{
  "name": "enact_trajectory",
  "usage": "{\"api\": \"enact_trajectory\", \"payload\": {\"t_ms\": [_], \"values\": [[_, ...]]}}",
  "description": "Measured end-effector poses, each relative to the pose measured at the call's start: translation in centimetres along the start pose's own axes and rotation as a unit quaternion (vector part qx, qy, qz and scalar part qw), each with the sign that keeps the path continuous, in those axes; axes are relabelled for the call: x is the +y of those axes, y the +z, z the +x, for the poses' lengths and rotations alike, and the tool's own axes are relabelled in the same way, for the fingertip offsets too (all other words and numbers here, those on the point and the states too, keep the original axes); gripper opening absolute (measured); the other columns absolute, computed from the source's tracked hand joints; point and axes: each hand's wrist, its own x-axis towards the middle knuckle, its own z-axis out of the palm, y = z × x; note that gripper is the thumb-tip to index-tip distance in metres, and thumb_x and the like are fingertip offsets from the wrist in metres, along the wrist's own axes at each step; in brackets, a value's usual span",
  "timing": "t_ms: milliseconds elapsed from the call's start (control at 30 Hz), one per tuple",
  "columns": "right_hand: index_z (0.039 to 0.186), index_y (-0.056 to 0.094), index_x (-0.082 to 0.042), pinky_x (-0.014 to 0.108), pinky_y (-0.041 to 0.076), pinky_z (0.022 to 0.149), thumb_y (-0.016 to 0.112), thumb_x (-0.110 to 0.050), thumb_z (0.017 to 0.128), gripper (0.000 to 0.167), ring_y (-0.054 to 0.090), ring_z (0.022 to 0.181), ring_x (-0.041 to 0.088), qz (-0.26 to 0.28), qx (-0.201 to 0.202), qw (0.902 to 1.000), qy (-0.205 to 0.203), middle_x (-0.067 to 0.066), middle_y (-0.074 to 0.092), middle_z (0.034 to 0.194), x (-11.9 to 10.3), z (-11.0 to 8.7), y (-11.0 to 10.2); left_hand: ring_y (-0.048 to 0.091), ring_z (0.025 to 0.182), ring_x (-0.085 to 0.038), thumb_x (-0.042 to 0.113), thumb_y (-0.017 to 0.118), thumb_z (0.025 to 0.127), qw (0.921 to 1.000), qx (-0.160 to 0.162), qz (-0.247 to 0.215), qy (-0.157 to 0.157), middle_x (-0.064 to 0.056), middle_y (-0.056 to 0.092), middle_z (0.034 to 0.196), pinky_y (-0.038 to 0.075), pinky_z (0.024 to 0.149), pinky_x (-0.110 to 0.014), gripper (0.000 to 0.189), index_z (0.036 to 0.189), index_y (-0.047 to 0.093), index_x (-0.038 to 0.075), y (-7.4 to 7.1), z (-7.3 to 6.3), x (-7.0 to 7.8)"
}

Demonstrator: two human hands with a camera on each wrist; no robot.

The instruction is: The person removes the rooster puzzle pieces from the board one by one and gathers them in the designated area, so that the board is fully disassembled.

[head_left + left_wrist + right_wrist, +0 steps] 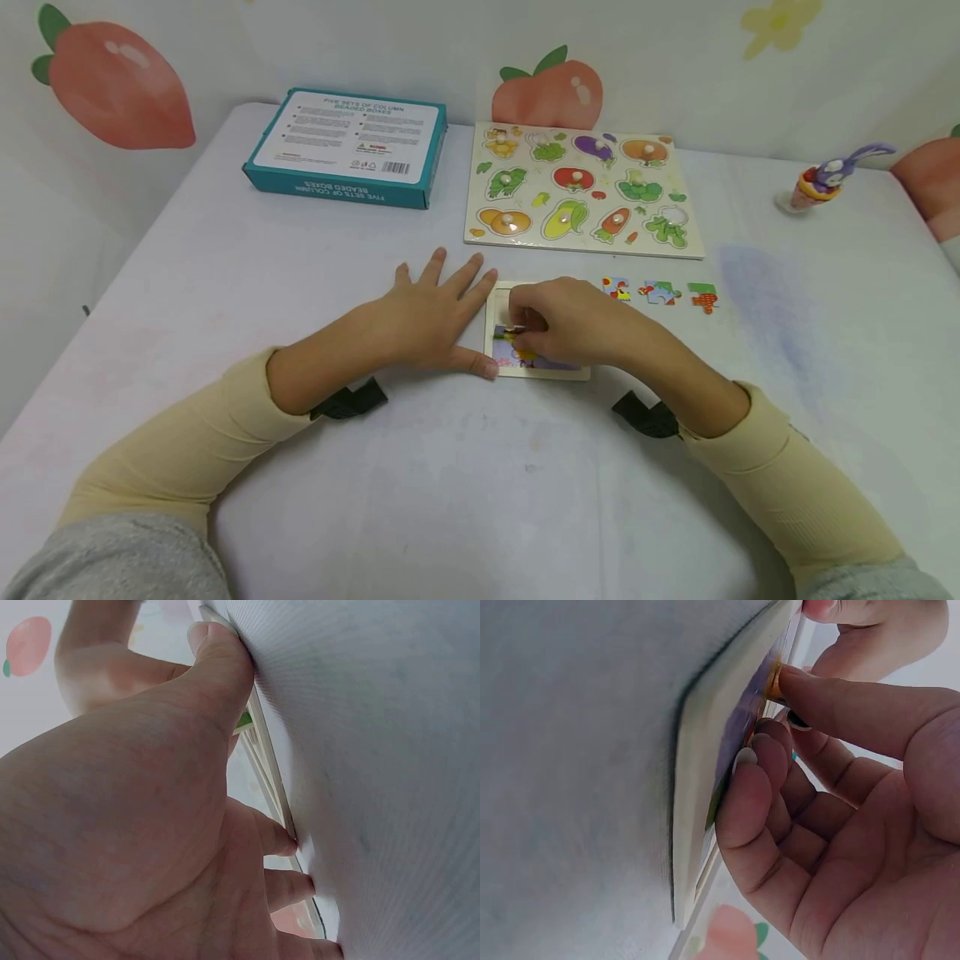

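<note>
A small jigsaw puzzle tray [540, 374] with a pale frame lies on the table, its purple-blue picture partly filled in at the bottom. My left hand [423, 329] lies flat with fingers spread at its left side, the thumb on the lower left corner and the index fingertip near the upper left one. Over the tray, my right hand [573, 321] pinches a puzzle piece [777, 688] between thumb and fingers, close above the picture. The fingers hide most of that piece. Loose puzzle pieces [660, 292] lie in a row just right of the tray's top.
Behind the tray lies a vegetable peg board [476, 196] with knobbed pieces. A teal and white box [337, 142] sits at the back left. At the far right stands a small purple toy figure [831, 173] in an orange cup. A fruit-patterned wall covering [675, 75] borders the table's back.
</note>
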Motion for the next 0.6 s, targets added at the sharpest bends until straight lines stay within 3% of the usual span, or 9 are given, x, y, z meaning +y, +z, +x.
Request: {"api": "enact_trajectory", "payload": {"t_ms": [267,600], "values": [[0.094,0.060,-0.010,0.034,0.042,0.061,0.069,-0.014,0.096,0.010,0.052,0.065,0.018,0.019,0.022,0.9996,-0.007,0.000,0.058,0.072,0.24,-0.15,-0.35,0.001,0.146,-0.054,0.087,0.048,0.079,1.0000,-0.002,-0.001,-0.003,-0.013,-0.003,0.167,0.020,0.104,-0.077,0.119,0.163,0.004,0.015,-0.14,0.12,0.05],[0.089,0.062,-0.012,0.034,0.045,0.063,0.075,-0.012,0.091,0.014,0.054,0.067,0.016,0.020,0.040,0.9987,-0.022,-0.003,0.061,0.073,0.21,-0.73,-1.00,0.001,0.146,-0.055,0.087,0.047,0.078,1.0000,-0.004,0.002,-0.005,-0.014,-0.003,0.167,0.020,0.104,-0.077,0.120,0.163,0.005,0.015,-0.05,0.09,0.04]]}}
